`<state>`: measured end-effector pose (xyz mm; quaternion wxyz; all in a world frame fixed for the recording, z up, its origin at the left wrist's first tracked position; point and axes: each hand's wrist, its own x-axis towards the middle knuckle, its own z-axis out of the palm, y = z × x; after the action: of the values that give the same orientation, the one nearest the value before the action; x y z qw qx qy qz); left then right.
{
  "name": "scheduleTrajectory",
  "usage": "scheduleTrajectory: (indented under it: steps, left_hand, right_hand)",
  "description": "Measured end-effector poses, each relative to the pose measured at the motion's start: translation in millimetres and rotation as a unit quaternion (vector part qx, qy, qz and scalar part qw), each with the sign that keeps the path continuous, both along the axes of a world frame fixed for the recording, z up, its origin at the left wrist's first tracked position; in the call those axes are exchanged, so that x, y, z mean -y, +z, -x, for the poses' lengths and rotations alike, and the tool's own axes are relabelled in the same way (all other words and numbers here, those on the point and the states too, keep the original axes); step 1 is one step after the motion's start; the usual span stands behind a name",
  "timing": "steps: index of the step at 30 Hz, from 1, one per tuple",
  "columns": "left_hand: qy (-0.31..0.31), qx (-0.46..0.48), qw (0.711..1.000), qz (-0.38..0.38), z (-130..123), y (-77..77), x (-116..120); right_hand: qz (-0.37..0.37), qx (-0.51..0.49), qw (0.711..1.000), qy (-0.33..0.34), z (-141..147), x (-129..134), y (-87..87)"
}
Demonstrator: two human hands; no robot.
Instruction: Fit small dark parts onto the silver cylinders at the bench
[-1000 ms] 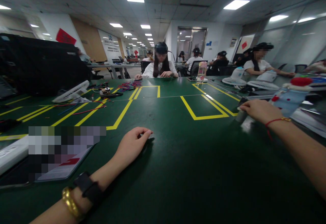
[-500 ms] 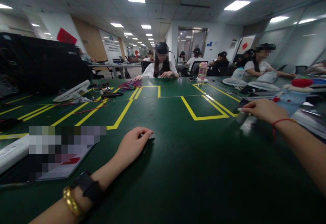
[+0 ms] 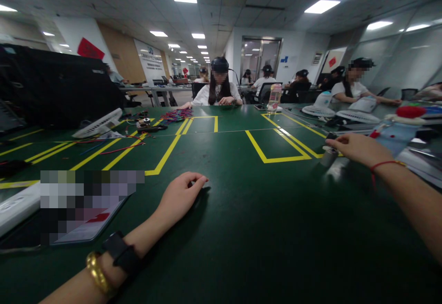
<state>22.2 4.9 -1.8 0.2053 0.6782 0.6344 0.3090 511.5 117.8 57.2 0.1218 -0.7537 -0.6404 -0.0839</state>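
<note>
My left hand (image 3: 183, 193) rests on the green table (image 3: 241, 230), its fingers curled and the thumb tip close against the index finger. Nothing shows in it. A black watch (image 3: 121, 252) and a gold bangle (image 3: 100, 274) are on that wrist. At the right, my right hand (image 3: 359, 149) pinches a small dark piece (image 3: 331, 136) between thumb and fingers; its kind is too small to tell. Right below the fingertips stands a small silvery cylinder-like thing (image 3: 328, 157), partly hidden by them. Whether the two are joined I cannot tell. A red cord circles the right wrist.
A tablet-like device (image 3: 93, 225), partly blurred out, and a white power strip (image 3: 17, 205) lie at left. Beyond are a white fan (image 3: 98, 123) and wires (image 3: 176, 116). Yellow tape (image 3: 286, 160) marks the table. A pink bottle (image 3: 274, 99) stands near a person (image 3: 217, 92) sitting opposite.
My right hand has shifted slightly to the right, and the dark piece in it looks turned. More of the silvery thing shows now. My left hand stays put.
</note>
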Motion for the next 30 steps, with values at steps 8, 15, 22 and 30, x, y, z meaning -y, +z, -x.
scheduleTrajectory:
  steps: [8, 15, 22, 30]
  left_hand:
    - [-0.003, -0.004, 1.0, 0.004, 0.2, -0.8, -1.2]
    - [-0.003, -0.012, 1.0, 0.01, 0.1, -2.5, -2.2]
    - [-0.014, -0.002, 1.0, -0.009, 3.2, -7.5, -4.0]
    - [-0.111, -0.007, 0.985, -0.132, -34.6, 21.4, 22.9]
  right_hand:
    - [0.058, -0.072, 0.989, 0.116, 33.5, 6.7, -3.9]
    - [-0.016, -0.217, 0.891, 0.398, 178.4, 77.8, -13.6]
    - [0.097, -0.269, 0.802, 0.524, 246.7, 131.6, -46.4]
    - [0.115, -0.405, 0.776, 0.47, 243.1, 124.9, -60.5]
